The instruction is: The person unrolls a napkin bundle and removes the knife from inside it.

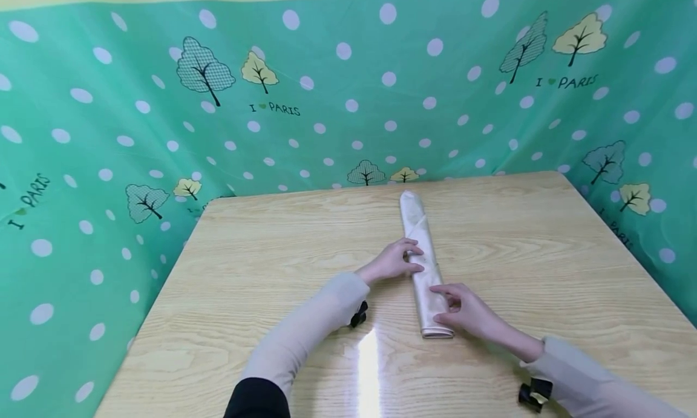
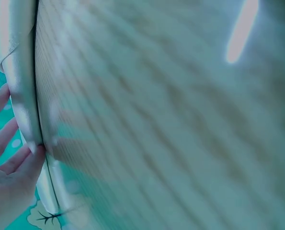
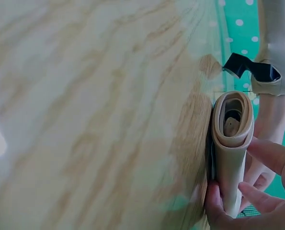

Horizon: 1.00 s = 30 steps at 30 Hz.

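Observation:
A long, narrow roll of cream, slightly shiny cloth (image 1: 422,264) lies lengthwise on the table, its far end tapering. In the right wrist view its near end shows wound layers, with something dark and a small tan piece (image 3: 231,126) inside. My left hand (image 1: 393,259) holds the middle of the roll from the left, fingers and thumb curved onto it. Nearer the front end, my right hand (image 1: 469,310) grips the roll from the right, thumb and fingers spread along it. The left wrist view shows the left thumb (image 2: 35,160) against the roll's lower edge.
The roll rests on a wood-grain table (image 1: 261,242) with a bright light reflection (image 1: 368,369) near the front. A green dotted cloth (image 1: 327,91) with printed trees hangs behind and at both sides. Black straps (image 1: 536,394) sit at the wrists.

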### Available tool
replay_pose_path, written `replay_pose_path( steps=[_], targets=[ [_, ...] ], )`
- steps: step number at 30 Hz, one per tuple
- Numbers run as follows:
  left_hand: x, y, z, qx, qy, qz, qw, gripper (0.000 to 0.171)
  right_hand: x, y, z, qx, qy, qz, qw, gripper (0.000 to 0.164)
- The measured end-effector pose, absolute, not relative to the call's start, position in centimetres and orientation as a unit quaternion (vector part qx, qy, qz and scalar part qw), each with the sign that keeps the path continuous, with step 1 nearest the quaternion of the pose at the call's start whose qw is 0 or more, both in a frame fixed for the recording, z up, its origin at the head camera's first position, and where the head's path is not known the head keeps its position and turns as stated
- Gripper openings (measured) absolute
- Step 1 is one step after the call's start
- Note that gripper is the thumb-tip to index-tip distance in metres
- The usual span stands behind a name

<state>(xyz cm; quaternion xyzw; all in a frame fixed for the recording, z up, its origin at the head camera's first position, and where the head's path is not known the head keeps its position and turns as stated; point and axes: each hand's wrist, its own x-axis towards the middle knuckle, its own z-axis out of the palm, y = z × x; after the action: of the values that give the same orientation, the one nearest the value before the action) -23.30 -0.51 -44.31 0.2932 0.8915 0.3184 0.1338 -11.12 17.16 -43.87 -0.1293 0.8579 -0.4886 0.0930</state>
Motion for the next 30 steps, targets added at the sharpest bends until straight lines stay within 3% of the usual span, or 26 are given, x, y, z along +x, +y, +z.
replay_pose_path(
  steps=[30],
  targets=[
    [-23.5, 1.4, -43.7, 0.321, 0.901, 0.254, 0.144, 0.044, -11.1, 17.3, -43.4, -0.084, 0.864, -0.487, 0.094, 0.063]
  ],
)
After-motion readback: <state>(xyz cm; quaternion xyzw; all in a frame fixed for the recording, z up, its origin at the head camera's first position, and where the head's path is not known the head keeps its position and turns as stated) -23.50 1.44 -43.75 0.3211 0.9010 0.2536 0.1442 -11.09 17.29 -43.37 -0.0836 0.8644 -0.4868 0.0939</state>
